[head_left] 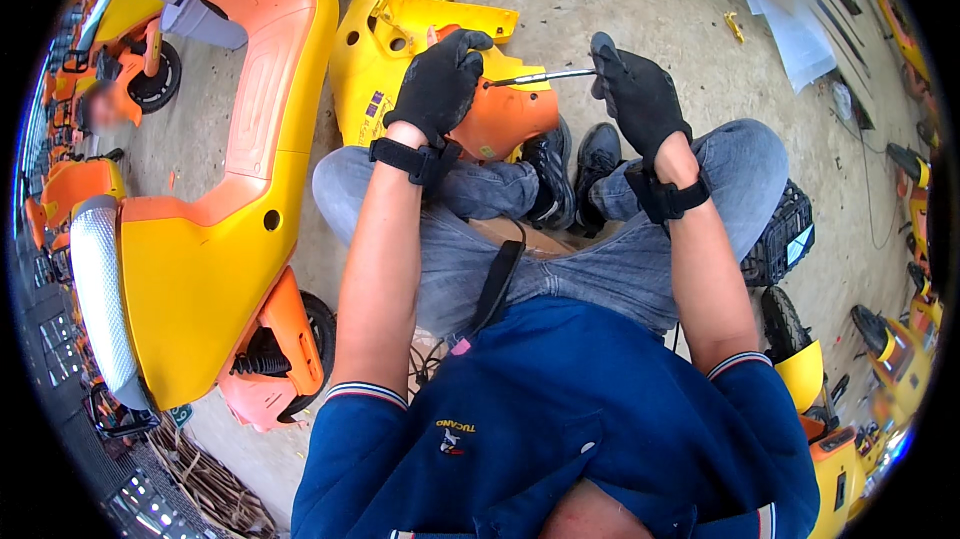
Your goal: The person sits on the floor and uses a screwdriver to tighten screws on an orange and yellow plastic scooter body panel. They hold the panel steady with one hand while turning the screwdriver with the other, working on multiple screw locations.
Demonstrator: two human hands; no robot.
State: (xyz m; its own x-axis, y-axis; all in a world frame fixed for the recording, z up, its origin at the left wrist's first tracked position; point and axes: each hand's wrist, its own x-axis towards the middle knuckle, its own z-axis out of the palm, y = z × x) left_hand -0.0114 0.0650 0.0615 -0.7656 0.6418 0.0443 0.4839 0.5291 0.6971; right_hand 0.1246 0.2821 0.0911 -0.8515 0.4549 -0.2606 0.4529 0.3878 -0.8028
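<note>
My left hand [436,84], in a black glove, is closed at the upper edge of an orange panel [505,127]; its fingertips are partly hidden. This panel lies against a large yellow scooter body panel [352,79] with round holes. My right hand [640,104], also gloved in black, is closed on a screwdriver [560,76] with a slim silver and black shaft. The shaft runs level to the left, and its dark tip meets the orange panel beside my left hand. The handle is hidden in my grip.
A big yellow and orange scooter body [200,289] stands close at my left. At the right are a black crate [782,234] and a tyre [785,324]. Clear sheets [785,24] lie at the upper right. Other people appear at both sides.
</note>
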